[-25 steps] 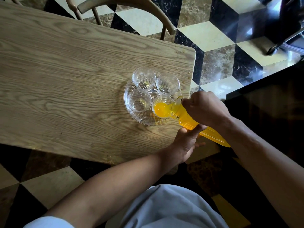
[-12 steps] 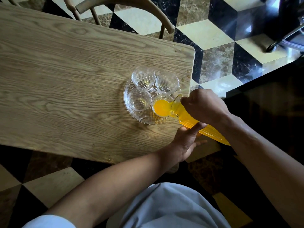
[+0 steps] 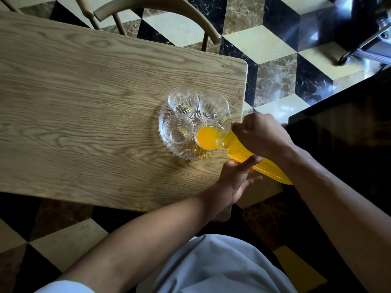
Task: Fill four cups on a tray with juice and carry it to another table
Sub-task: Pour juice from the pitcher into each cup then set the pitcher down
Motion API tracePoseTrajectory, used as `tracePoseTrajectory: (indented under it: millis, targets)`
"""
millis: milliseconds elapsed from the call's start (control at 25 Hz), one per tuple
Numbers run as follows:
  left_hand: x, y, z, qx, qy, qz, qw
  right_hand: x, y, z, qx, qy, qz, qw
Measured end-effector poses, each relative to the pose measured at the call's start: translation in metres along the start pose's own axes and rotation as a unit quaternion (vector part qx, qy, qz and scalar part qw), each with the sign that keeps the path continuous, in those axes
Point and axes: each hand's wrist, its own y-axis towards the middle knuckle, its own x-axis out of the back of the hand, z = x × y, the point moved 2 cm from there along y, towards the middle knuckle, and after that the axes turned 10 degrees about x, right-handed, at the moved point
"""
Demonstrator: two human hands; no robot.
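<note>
Fingers of the right hand curl round the upper part of a ribbed glass jug of orange juice, clamped on it, while the left hand cups the jug from below, thumb against its side and the other fingers spread loosely beneath. The jug is tilted with its spout over the rim of the juice-filled cup, and juice runs into it. That cup stands on the near right part of a round clear glass tray. Three clear cups share the tray: one just left of the filled cup, one beyond that, and one directly beyond the filled cup. The tray sits on a wooden table, close to its right edge. A wooden chair stands at the table's far side.
</note>
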Motion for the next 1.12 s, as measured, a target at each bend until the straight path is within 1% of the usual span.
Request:
tracePoseTrajectory:
  millis: [200, 480, 600, 840, 1120]
  targets:
    - [0.008, -0.002, -0.009, -0.032, 0.018, -0.033, 0.999, -0.001, -0.003, -0.001, -0.001, 0.069, -0.016, 0.997]
    - [0.012, -0.008, -0.015, -0.060, 0.056, -0.018, 0.996, 0.004, -0.009, 0.000, -0.011, 0.126, -0.053, 0.991]
    - [0.009, -0.004, -0.019, -0.069, 0.067, -0.030, 0.995, 0.008, -0.005, -0.004, -0.008, 0.142, -0.064, 0.988]
    - [-0.003, 0.014, -0.031, -0.081, 0.069, -0.062, 0.992, 0.014, 0.015, -0.020, 0.001, 0.164, -0.067, 0.984]
    - [-0.027, 0.028, -0.042, -0.081, 0.039, -0.081, 0.993, 0.026, 0.041, -0.034, 0.010, 0.124, -0.060, 0.990]
